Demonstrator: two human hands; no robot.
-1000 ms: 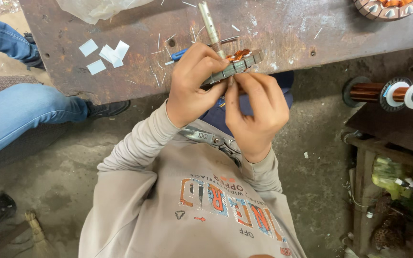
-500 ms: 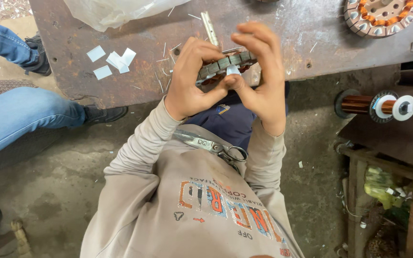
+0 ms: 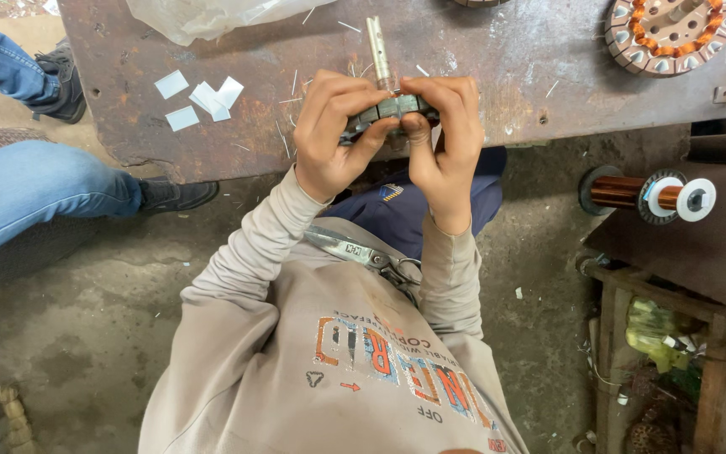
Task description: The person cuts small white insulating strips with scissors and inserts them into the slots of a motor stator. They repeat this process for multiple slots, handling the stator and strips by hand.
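A small grey metal motor core [image 3: 392, 109] with a shaft [image 3: 377, 50] is held between both hands above the near edge of a rusty metal table [image 3: 497, 59]. The left hand [image 3: 334, 134] is closed around the core's left side, with the thumb pressed up against its underside. The right hand [image 3: 447, 139] is closed around the right side, with the fingers curled over the top and the thumb set against the front face. The shaft sticks out from between the hands toward 12 o'clock.

A pair of scissors [image 3: 363, 252] is seen lying on the person's lap, at 6 o'clock from the hands. A few small white paper pieces [image 3: 203, 97] are scattered on the table at 9 o'clock from the hands, well apart from them. A clear plastic bag [image 3: 212, 15] lies at 11 o'clock on the table's far edge. A round motor part with copper windings [image 3: 665, 29] rests on the table at 2 o'clock. A spool of copper wire [image 3: 644, 195] is seen at 3 o'clock, off the table. Another person's legs in blue jeans [image 3: 35, 189] and dark shoes are seen at 9 o'clock, on the concrete floor [image 3: 86, 336].
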